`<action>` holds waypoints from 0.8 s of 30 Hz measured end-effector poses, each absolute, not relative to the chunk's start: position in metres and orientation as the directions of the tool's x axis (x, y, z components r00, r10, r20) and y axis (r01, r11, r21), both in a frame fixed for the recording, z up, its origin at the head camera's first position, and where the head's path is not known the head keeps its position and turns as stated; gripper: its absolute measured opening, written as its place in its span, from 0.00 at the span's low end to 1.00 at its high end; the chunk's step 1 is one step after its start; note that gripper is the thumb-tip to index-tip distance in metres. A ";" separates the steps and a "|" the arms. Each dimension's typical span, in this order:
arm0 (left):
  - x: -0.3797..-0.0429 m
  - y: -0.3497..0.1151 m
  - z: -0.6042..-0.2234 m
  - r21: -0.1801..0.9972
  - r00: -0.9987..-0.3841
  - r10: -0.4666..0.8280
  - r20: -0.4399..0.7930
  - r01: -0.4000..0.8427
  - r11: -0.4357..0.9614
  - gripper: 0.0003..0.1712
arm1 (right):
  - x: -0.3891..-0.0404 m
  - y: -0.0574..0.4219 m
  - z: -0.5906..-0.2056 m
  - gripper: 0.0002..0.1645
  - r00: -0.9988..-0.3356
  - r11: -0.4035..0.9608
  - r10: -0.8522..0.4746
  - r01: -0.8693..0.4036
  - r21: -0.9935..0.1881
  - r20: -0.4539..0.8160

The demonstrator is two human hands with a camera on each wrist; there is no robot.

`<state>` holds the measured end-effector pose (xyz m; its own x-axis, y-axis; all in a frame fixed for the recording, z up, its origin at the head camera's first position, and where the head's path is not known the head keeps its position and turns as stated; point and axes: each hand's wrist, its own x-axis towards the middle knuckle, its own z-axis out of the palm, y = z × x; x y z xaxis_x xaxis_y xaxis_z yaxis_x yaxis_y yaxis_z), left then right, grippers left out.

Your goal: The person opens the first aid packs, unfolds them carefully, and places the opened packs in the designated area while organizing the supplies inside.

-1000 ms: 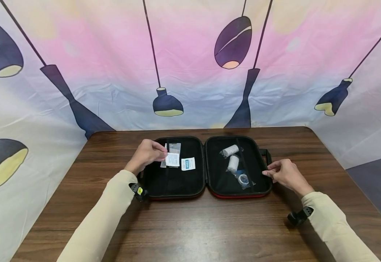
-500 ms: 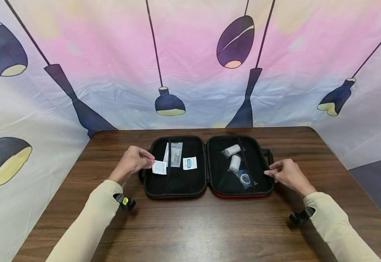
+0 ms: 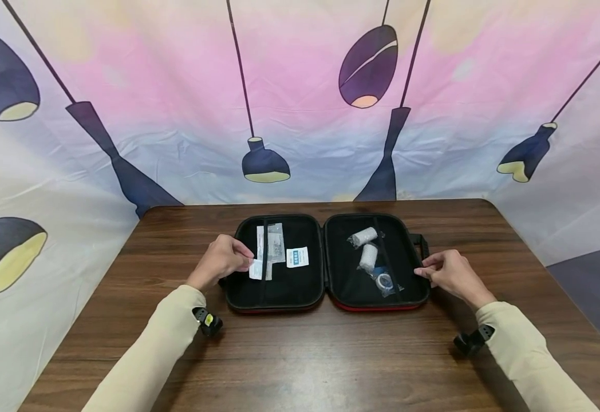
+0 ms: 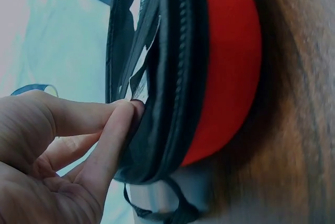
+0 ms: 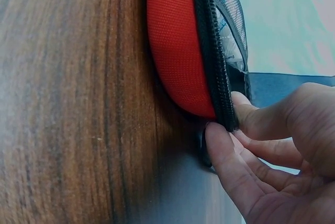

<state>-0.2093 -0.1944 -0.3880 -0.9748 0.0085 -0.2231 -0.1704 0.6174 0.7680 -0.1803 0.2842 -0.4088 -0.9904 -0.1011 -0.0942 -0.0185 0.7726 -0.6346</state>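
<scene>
A red zippered case lies unfolded on the table, its two black-lined halves facing up. My left hand pinches a small white packet at the left half; the packet crosses under a black elastic strap. In the left wrist view, thumb and finger meet on the packet's edge just inside the zippered rim. A clear printed packet lies above it, and a white-and-blue packet to its right. My right hand pinches the right half's outer rim between thumb and fingers.
In the right half lie two wrapped white bandage rolls and a bagged roll of tape. A black handle sticks out on the right. Behind the wooden table hangs a printed cloth.
My left hand drew the white packet left, off the clear packet, then brought it back right and lower, under the strap. My right hand has stayed at the rim.
</scene>
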 end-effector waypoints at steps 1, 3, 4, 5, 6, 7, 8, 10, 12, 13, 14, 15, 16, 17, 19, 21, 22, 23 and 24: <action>-0.209 -0.193 -0.389 0.768 -0.975 0.012 -0.222 -0.167 0.618 0.05 | -0.180 0.284 -0.409 0.26 -0.990 0.773 -0.101 -0.019 -0.634 -0.094; -0.210 -0.189 -0.390 0.767 -0.975 0.013 -0.222 -0.167 0.619 0.04 | -0.180 0.284 -0.409 0.25 -0.991 0.774 -0.100 -0.019 -0.633 -0.093; -0.210 -0.188 -0.391 0.766 -0.975 0.009 -0.224 -0.170 0.620 0.03 | -0.180 0.283 -0.409 0.25 -0.991 0.774 -0.099 -0.018 -0.633 -0.093; -0.210 -0.186 -0.391 0.768 -0.975 0.017 -0.221 -0.163 0.619 0.03 | -0.180 0.284 -0.409 0.25 -0.991 0.774 -0.100 -0.019 -0.633 -0.093; -0.210 -0.185 -0.392 0.772 -0.975 0.021 -0.220 -0.161 0.614 0.03 | -0.180 0.283 -0.409 0.25 -0.991 0.774 -0.098 -0.017 -0.633 -0.093; -0.210 -0.184 -0.392 0.774 -0.975 0.022 -0.219 -0.160 0.612 0.03 | -0.180 0.283 -0.409 0.25 -0.991 0.774 -0.097 -0.017 -0.633 -0.093; -0.210 -0.182 -0.393 0.778 -0.976 0.024 -0.218 -0.159 0.608 0.03 | -0.180 0.283 -0.409 0.25 -0.991 0.774 -0.096 -0.015 -0.633 -0.094; -0.210 -0.181 -0.394 0.786 -0.977 0.041 -0.210 -0.144 0.601 0.03 | -0.180 0.283 -0.409 0.25 -0.991 0.775 -0.096 -0.015 -0.632 -0.094; -0.210 -0.180 -0.393 0.786 -0.977 0.047 -0.207 -0.138 0.602 0.03 | -0.180 0.283 -0.409 0.25 -0.991 0.775 -0.097 -0.015 -0.631 -0.095; -0.210 -0.180 -0.393 0.783 -0.977 0.049 -0.207 -0.135 0.608 0.04 | -0.180 0.283 -0.409 0.25 -0.991 0.775 -0.098 -0.016 -0.631 -0.095; -0.210 -0.181 -0.392 0.780 -0.977 0.057 -0.203 -0.127 0.613 0.04 | -0.180 0.283 -0.409 0.25 -0.991 0.776 -0.097 -0.015 -0.631 -0.096; -0.211 -0.181 -0.391 0.775 -0.978 0.061 -0.200 -0.120 0.620 0.04 | -0.180 0.283 -0.409 0.25 -0.991 0.776 -0.097 -0.015 -0.630 -0.097; -0.211 -0.181 -0.390 0.771 -0.978 0.064 -0.200 -0.117 0.625 0.04 | -0.181 0.283 -0.409 0.25 -0.990 0.776 -0.096 -0.013 -0.630 -0.099; -0.212 -0.182 -0.389 0.769 -0.978 0.065 -0.200 -0.116 0.628 0.04 | -0.181 0.283 -0.409 0.25 -0.990 0.777 -0.096 -0.012 -0.630 -0.100; -0.213 -0.183 -0.386 0.767 -0.978 0.074 -0.196 -0.106 0.633 0.04 | -0.180 0.283 -0.408 0.25 -0.990 0.776 -0.094 -0.009 -0.630 -0.102; -0.214 -0.183 -0.383 0.765 -0.978 0.078 -0.194 -0.100 0.637 0.04 | -0.180 0.284 -0.408 0.26 -0.990 0.776 -0.093 -0.006 -0.631 -0.105; -0.215 -0.183 -0.381 0.763 -0.978 0.082 -0.193 -0.097 0.639 0.05 | -0.180 0.284 -0.408 0.26 -0.990 0.776 -0.093 -0.007 -0.631 -0.104; -0.215 -0.183 -0.380 0.762 -0.978 0.085 -0.192 -0.094 0.641 0.05 | -0.180 0.284 -0.408 0.26 -0.990 0.775 -0.094 -0.007 -0.632 -0.104; -0.216 -0.183 -0.378 0.758 -0.977 0.086 -0.193 -0.093 0.645 0.05 | -0.180 0.284 -0.408 0.26 -0.990 0.775 -0.094 -0.007 -0.632 -0.104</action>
